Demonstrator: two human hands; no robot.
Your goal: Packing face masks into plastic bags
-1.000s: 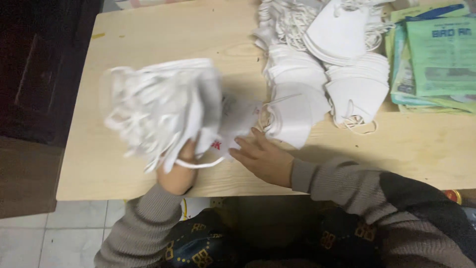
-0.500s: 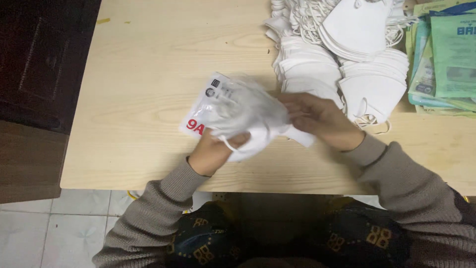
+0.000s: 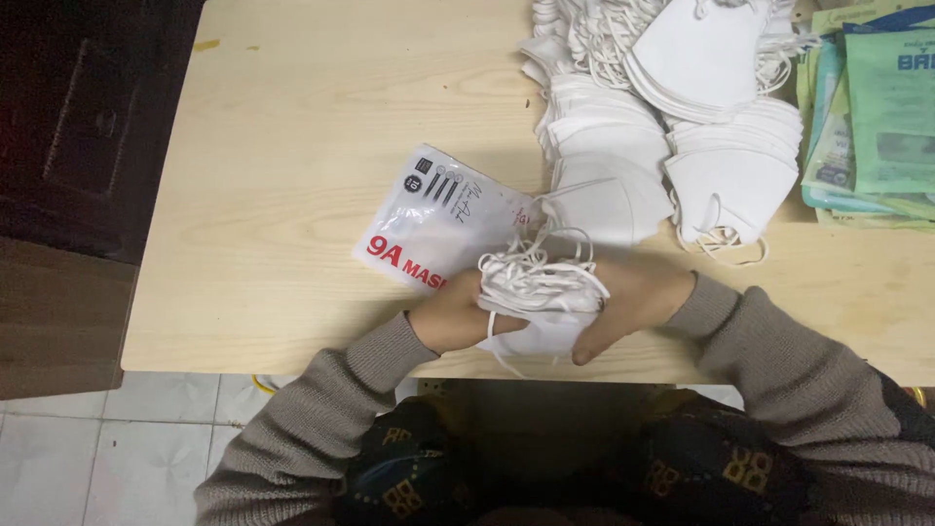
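Both hands grip a small stack of folded white face masks (image 3: 542, 297) with tangled white ear loops, near the front edge of a pale wooden table (image 3: 292, 127). My left hand (image 3: 458, 314) holds the stack's left end, my right hand (image 3: 635, 300) its right end. A white plastic mask pouch (image 3: 438, 226) with red and black print lies flat on the table just behind my left hand, partly under the stack.
Piles of white folded masks (image 3: 682, 117) with loose loops fill the table's back right. Green and blue printed packets (image 3: 881, 117) are stacked at the far right edge. A dark cabinet (image 3: 78, 146) stands left of the table; tiled floor (image 3: 146, 448) below.
The stack of masks was held up high at the left a second ago; now it is lowered to the table front between both hands, and the pouch lies flat on the table.
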